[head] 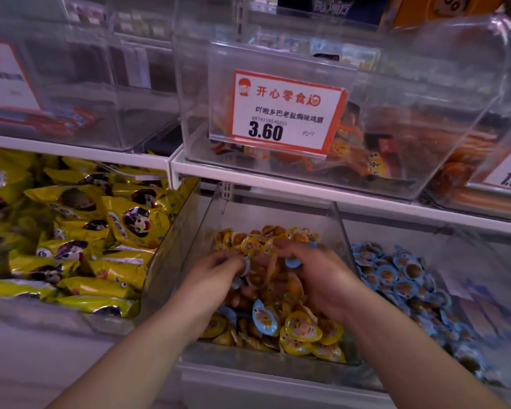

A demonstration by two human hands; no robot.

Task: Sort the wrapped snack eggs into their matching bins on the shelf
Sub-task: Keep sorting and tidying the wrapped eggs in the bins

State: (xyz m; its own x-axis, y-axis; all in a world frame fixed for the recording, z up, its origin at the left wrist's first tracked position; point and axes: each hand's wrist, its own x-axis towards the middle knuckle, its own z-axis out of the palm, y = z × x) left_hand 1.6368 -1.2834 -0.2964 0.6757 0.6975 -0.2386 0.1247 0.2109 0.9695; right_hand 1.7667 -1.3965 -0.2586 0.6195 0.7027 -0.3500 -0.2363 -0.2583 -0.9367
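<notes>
Down on the lower shelf, both hands digging through the middle bin (341, 231) of yellow eggs (303, 324), probably fishing out the blue strays that got mixed in. Right hand (322, 278) with fingers curled around a blue egg (293, 263), left hand (216, 271) pinching what looks like another blue wrapper, though blur makes that grip hard to call. Another stray (264, 317) sitting near the front, and the blue bin (455, 343) just to the right, handy for dropping them in.

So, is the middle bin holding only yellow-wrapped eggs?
No, a blue-wrapped egg lies among the yellow ones in the middle bin.
</notes>
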